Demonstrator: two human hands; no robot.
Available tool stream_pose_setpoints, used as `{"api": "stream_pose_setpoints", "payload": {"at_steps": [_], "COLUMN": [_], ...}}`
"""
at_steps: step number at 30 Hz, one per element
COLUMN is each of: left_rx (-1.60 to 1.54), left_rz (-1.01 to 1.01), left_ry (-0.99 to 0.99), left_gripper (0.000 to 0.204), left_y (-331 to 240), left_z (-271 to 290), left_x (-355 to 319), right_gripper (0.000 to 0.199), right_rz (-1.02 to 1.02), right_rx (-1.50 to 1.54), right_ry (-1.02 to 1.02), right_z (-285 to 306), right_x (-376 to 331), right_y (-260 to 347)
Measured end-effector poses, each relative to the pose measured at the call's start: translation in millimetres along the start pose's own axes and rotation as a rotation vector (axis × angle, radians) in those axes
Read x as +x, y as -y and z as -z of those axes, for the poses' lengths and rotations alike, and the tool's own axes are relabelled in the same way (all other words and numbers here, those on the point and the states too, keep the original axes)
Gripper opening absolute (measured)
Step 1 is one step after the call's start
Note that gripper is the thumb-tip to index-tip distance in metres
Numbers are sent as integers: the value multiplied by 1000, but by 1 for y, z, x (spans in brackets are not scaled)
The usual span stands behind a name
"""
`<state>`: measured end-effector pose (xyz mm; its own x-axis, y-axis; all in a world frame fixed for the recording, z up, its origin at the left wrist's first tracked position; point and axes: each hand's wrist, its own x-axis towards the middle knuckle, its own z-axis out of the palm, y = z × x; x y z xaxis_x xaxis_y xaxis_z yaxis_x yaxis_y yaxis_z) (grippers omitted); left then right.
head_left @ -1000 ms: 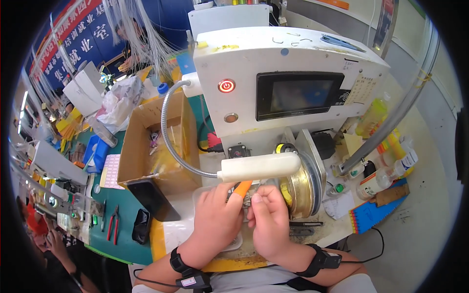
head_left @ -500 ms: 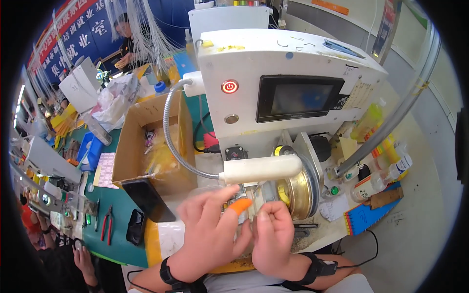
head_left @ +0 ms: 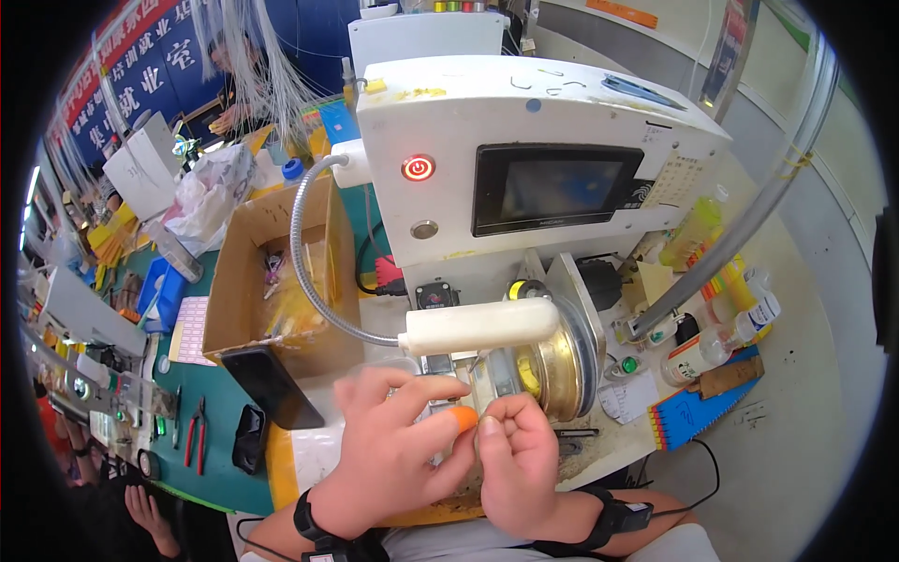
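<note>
My left hand [head_left: 393, 440] is in the lower middle, an orange finger cot [head_left: 463, 418] on one finger. That fingertip and the thumb close in beside the fingertips of my right hand [head_left: 517, 468], which is curled in a pinch. Whatever sits between the fingertips is too small or hidden to make out. Both hands are just in front of a white machine [head_left: 440, 94] with a brass-coloured round drum [head_left: 562, 375] and a dark screen [head_left: 557, 187]. A white cylindrical lamp [head_left: 482, 325] on a bendable metal arm hangs above my fingers.
Left of the machine stands a cardboard box [head_left: 234, 309], with a black phone [head_left: 270, 386] leaning on it. Red-handled pliers [head_left: 196, 436] and a black tray [head_left: 249, 440] lie on the green mat. Bottles [head_left: 707, 351] and a blue pad [head_left: 702, 407] are at right. Other people sit farther left.
My left hand's orange-tipped finger has come down against my right fingertips. My right hand stays pinched. The whole view has shifted slightly, so the machine appears farther left.
</note>
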<state>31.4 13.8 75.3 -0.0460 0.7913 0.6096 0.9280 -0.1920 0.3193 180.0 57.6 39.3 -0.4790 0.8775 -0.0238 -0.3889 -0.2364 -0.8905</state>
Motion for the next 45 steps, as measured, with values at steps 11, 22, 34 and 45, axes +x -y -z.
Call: {"api": "stream_pose_setpoints", "payload": {"at_steps": [11,22,34,45], "left_rx": [-399,-320,-58,-18], "left_rz": [-42,-129,-178,-318], "left_ry": [74,-72,-224,-160], "left_gripper": [21,23,23,24], "left_y": [12,16,8,13], "left_z": [-17,-27,-34,-29], "left_x": [-3,-10,-20,-23], "right_gripper": [19,15,12,17], "right_rz": [78,1234,930,971], "right_rx": [-120,-1254,-1533,-1516], "right_ry": [130,281,389,343], "right_z": [45,60,44,68], "right_x": [-35,22,34,35], "right_y": [-18,64,75,88]}}
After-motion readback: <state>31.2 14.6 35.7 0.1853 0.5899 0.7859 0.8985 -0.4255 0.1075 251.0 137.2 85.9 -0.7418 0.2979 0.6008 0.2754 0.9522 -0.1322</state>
